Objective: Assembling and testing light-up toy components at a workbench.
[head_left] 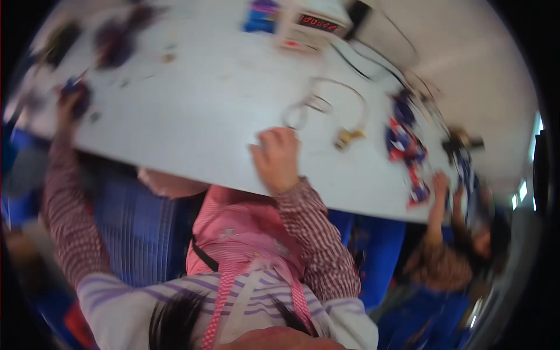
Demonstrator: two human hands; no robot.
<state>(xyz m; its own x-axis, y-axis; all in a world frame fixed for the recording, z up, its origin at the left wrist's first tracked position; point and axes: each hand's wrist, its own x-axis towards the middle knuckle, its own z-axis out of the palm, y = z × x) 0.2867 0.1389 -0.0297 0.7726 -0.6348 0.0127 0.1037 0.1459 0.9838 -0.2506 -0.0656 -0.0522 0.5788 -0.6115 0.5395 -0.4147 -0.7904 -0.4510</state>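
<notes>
At the far left of the white table [192, 122], my left hand [67, 106] is closed on a small dark blue and red bundle [80, 93], too blurred to name further. My right hand [277, 160] rests near the table's front edge, its fingers curled and its thumb apart. What lies under those fingers, if anything, is hidden. Just beyond the fingertips is a loop of thin cable [303, 108]; I cannot tell whether they touch. The cable runs round to a yellow clip-like piece [348, 137] lying to the right of my hand.
A white box with a red digital display [318, 23] stands at the back beside a blue and purple container [261, 16]. Red and blue packets [405, 146] lie along the right end. Another person [440, 251] reaches in there. Dark bundles [115, 44] lie at the back left.
</notes>
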